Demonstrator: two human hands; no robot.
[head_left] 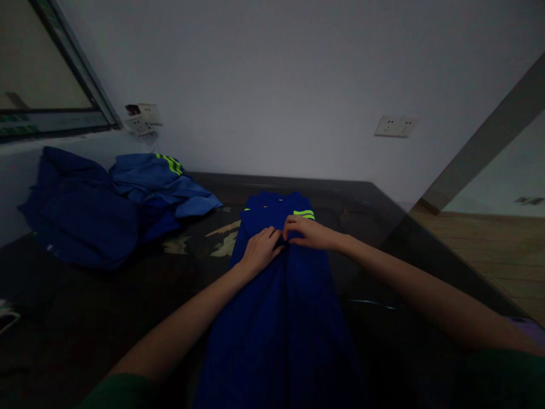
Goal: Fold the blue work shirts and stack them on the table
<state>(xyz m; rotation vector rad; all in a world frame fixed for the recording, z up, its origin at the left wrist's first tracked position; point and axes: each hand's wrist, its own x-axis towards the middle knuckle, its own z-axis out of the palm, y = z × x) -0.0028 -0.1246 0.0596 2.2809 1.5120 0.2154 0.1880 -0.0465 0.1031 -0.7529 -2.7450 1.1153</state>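
Note:
A long blue work garment (283, 318) lies stretched out on the dark table, running from the far side toward me. Lime-yellow stripes show on it near its far end, by my right hand. My left hand (261, 248) rests on the garment's middle, its thumb and fingers closed on the cloth near the centre line. Just beside it, my right hand (309, 232) pinches at the same spot with bent fingers. Between the fingertips the cloth is dark, and its details cannot be made out.
Crumpled blue clothes (85, 210), one lighter blue with yellow stripes (170, 163), are heaped at the left. The dark table (272, 180) meets a white wall with sockets (395, 126). A thin strip (371, 303) lies right of the garment. A window (46, 68) is upper left.

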